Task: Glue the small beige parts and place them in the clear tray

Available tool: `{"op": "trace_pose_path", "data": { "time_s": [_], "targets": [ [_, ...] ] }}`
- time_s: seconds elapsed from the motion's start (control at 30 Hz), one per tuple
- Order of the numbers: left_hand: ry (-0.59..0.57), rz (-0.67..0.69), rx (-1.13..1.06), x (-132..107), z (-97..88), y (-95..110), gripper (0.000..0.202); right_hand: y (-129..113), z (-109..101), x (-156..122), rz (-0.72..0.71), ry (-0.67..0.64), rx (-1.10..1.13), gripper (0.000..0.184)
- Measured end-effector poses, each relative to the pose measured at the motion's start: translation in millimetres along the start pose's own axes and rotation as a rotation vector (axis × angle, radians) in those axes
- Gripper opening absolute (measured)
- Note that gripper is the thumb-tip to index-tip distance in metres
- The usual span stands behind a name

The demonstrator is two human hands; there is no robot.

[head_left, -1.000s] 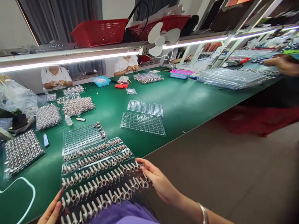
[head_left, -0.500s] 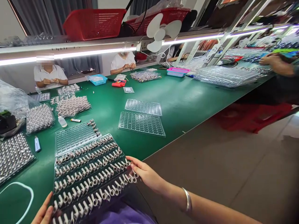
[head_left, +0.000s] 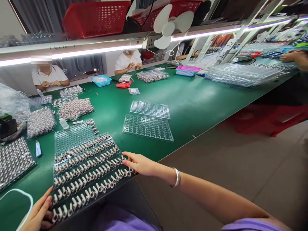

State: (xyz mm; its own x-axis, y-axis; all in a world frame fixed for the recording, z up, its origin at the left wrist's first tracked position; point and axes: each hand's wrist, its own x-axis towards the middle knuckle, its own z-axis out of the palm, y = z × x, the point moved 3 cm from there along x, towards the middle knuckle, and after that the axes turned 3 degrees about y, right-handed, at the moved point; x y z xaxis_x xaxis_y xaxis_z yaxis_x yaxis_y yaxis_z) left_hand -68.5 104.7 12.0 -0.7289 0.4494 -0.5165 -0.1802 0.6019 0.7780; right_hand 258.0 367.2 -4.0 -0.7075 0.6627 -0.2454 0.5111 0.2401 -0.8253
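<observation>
A clear plastic tray (head_left: 101, 160) lies close in front of me at the table's near edge, filled with rows of small white stemmed parts that look like earbud shells. My left hand (head_left: 38, 210) grips its near left side, thumb on top and fingers partly beneath. At the right side, my right hand (head_left: 139, 163) pinches the edge between thumb and fingers. Touching or overlapping the tray's far end is another clear tray (head_left: 72, 139), mostly bare, with several dark parts at its right end. I cannot tell whether the filled tray rests fully on the table.
Two bare clear trays (head_left: 148, 126) lie on the green table (head_left: 197, 106) beyond my right hand. To the left are filled trays (head_left: 14, 160), a utility knife (head_left: 38, 149), a small bottle (head_left: 64, 123) and a white cord (head_left: 30, 199). Co-workers (head_left: 50, 77) sit opposite, below a lit shelf.
The filled tray has shifted away from my body and slightly left, both hands moving with it. The mostly bare tray has moved a little farther off too. My view has turned slightly.
</observation>
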Motion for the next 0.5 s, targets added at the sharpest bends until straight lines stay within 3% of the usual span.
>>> {"op": "trace_pose_path", "data": {
  "time_s": [0.2, 0.4, 0.5],
  "targets": [
    [0.013, 0.146, 0.180, 16.4, -6.6, 6.4, 0.097, -7.1, -1.5, 4.5, -0.060, 0.041, -0.148, 0.031],
    [0.016, 0.177, 0.288, 22.9, 5.8, 12.6, 0.119, -5.6, -0.3, 13.0, -0.061, 0.073, -0.194, 0.033],
    [0.043, 0.243, 0.358, 23.2, -0.2, 17.1, 0.113, -8.1, -11.5, 4.9, -0.063, 0.125, -0.214, 0.035]
  ]
}}
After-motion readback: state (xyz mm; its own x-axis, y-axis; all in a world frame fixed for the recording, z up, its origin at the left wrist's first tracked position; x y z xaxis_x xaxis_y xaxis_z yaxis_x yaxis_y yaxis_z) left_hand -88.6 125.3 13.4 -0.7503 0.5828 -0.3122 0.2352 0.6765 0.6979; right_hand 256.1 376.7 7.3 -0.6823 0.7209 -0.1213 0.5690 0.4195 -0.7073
